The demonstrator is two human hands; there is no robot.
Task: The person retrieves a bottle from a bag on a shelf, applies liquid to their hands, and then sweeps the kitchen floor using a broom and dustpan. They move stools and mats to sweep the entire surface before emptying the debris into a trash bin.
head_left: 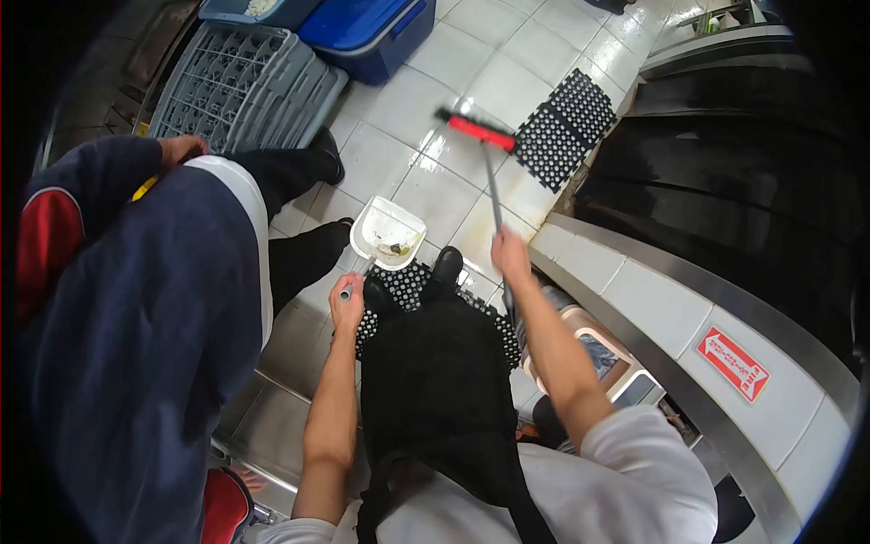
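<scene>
My left hand (pixel 346 306) is wrapped round the grey handle of a white dustpan (pixel 388 218). Some green and brown scraps (pixel 395 247) lie in the pan, close in front of my feet. My right hand (pixel 511 256) grips the long grey stick of a broom (pixel 494 190). The broom's red head with dark bristles (pixel 480 131) is farther forward over the white tiles, beside a black perforated mat.
A person in dark clothes (pixel 154 299) stands close on my left. Beyond them are stacked grey dish racks (pixel 240 86) and a blue cooler (pixel 372 36). Black perforated mats (pixel 564 127) lie on the wet-looking tiled floor (pixel 362 150). A tiled ledge (pixel 666 308) with a fire sign runs along my right.
</scene>
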